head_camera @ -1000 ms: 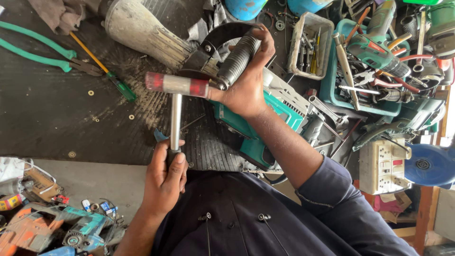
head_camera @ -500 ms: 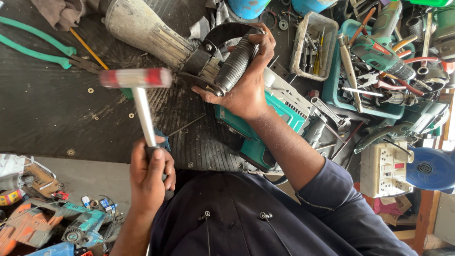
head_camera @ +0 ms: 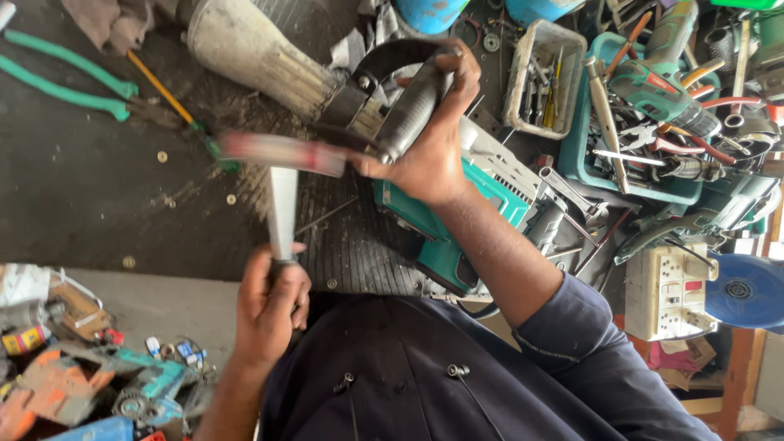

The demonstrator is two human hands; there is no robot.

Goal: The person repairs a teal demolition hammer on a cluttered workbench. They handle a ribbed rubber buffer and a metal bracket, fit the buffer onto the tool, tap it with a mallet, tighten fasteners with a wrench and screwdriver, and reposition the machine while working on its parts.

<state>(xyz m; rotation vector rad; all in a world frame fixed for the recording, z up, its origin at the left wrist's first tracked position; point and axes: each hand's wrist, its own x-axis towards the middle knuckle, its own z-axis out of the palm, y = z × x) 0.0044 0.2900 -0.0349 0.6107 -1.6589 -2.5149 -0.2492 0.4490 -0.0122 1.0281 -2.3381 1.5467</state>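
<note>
The left hand (head_camera: 269, 306) is clenching the handle of a hammer (head_camera: 282, 184), whose blurred red-and-grey head is sitting just beside the tool part. The right hand (head_camera: 429, 151) is grasping a ribbed grey cylinder (head_camera: 412, 106) attached to a dusty power tool (head_camera: 261, 53) lying on the dark counter (head_camera: 98, 188). Green pliers (head_camera: 65, 82) are lying well apart to one side, and a teal tray (head_camera: 576, 155) of tools is sitting on the other.

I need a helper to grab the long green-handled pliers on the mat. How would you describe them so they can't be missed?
Start at the dark rubber mat and look to its far corner, beside the crumpled grey rag. The green-handled pliers lie there flat, next to a yellow-shafted screwdriver. Their two long, curved green handles set them apart.
</note>
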